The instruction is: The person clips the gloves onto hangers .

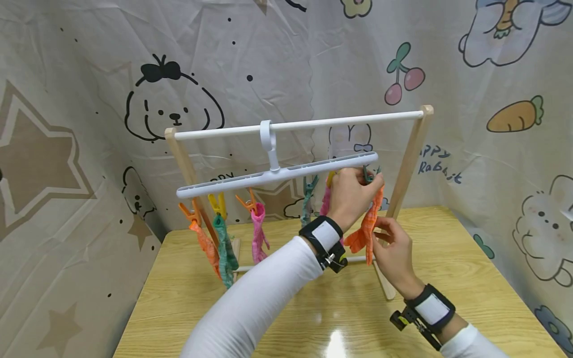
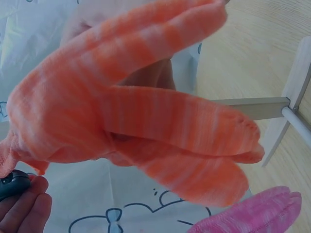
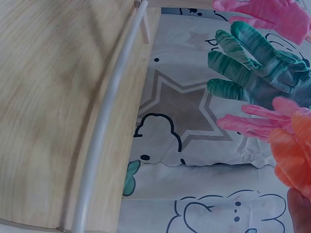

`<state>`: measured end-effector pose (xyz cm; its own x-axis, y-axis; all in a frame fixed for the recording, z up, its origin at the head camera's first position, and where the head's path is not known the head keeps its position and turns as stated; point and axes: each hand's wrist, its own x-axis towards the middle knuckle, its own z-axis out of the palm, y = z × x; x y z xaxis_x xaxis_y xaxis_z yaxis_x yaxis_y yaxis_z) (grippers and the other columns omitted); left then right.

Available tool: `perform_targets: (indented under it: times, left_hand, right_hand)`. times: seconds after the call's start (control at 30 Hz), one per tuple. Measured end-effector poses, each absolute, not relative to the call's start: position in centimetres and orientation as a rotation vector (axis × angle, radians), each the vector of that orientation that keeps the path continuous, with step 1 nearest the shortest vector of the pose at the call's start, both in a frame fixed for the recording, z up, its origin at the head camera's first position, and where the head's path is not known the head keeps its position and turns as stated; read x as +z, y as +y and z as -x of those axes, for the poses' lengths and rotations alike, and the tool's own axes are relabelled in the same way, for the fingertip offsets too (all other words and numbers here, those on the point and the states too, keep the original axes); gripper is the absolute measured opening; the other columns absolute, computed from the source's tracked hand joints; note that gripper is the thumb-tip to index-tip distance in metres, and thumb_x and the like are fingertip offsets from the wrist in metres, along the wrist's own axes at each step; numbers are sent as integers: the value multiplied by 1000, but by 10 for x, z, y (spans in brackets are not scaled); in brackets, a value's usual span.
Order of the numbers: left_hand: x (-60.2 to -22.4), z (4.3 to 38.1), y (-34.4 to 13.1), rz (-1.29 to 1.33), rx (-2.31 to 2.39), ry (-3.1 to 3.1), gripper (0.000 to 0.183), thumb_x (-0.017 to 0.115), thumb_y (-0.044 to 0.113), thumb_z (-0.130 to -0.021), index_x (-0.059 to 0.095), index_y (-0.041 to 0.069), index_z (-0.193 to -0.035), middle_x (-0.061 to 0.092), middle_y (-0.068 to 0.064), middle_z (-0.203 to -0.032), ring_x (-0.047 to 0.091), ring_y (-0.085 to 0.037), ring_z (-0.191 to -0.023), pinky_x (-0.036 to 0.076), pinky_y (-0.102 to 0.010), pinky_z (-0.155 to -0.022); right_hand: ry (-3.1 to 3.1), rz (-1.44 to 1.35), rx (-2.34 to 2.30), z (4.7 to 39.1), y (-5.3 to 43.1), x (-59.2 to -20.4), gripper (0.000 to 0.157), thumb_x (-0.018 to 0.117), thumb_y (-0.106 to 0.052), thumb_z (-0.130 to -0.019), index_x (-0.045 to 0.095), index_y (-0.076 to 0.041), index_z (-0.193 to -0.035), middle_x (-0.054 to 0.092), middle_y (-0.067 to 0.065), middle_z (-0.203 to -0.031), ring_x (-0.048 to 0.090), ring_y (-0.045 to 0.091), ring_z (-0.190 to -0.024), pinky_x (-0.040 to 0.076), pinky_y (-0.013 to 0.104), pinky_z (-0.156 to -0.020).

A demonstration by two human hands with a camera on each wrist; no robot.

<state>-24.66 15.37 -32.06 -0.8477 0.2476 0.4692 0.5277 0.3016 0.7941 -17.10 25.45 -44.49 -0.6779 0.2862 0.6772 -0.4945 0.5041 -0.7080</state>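
Note:
My left hand is raised below the right end of a pale grey-blue hanger, pinching a dark green clothespin. From that clothespin hangs an orange striped glove, fingers downward. My right hand is at the glove's right side, thumb and fingers bent at its edge. In the left wrist view, the glove hides part of this hand. The right wrist view catches only a fingertip against the orange cloth. Whether the clothespin is fixed to the hanger cannot be made out.
The hanger hooks over the white bar of a wooden rack on a wood-grain table. Other clipped gloves hang there: orange, green, pink and teal. Behind is a printed curtain.

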Motion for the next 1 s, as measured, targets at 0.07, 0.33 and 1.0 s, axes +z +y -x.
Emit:
perform_targets:
  times: [0.07,0.33,1.0]
  left_hand:
    - [-321,247,154,708,-1572,-2314,28,71,26,-91,65,12,-68,61,5,-57,43,3,-48,29,-15,-44]
    - [-319,248,153,733,-1644,-2320,31,69,27,-95,66,10,-69,63,3,-58,43,1,-47,29,-17,-43]
    - [-316,248,150,739,-1700,-2330,42,62,23,-100,56,11,-60,45,7,-50,34,-4,-44,23,-19,-41]
  right_hand:
    - [-1954,-176,1250,170,255,-447,26,72,13,-82,64,10,-108,68,15,-101,62,-11,-99,52,6,-78]
    - [-1922,-201,1264,167,255,-456,27,73,14,-80,66,8,-105,67,-1,-101,63,-9,-97,53,7,-78]
    - [-1843,-219,1263,171,260,-459,33,72,19,-77,65,10,-108,62,-22,-106,63,-9,-99,51,6,-79]
